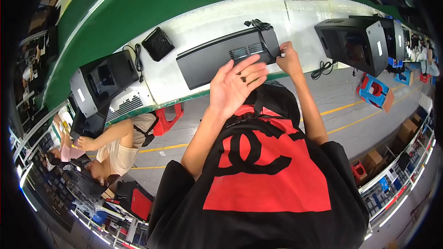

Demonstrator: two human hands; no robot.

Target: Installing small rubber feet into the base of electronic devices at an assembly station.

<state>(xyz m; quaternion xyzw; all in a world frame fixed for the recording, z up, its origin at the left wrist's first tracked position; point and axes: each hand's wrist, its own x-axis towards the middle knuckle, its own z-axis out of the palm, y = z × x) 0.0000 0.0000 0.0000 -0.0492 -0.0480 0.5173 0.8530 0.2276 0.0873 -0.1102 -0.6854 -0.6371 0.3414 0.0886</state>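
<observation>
My left hand (233, 85) is turned palm up, its fingers stretched out, with a few small dark pieces (242, 78) lying on them, perhaps screws. It is in front of a long black machine housing (207, 62) with slotted vents, which lies on the white workbench (168, 76). At the housing's right end is my right hand (290, 60), with fingers drawn together in a pinch against the end panel. What they pinch is too small to make out. A bundled black cable (258, 24) rests on the housing's far edge.
Left on the bench are a black open box (158, 44) and a black machine (104, 80) with a cable. More black machines (353, 44) stand at the right. A co-worker (117, 145) sits at the left near a red stool (167, 120). A blue stool (373, 91) is on the floor.
</observation>
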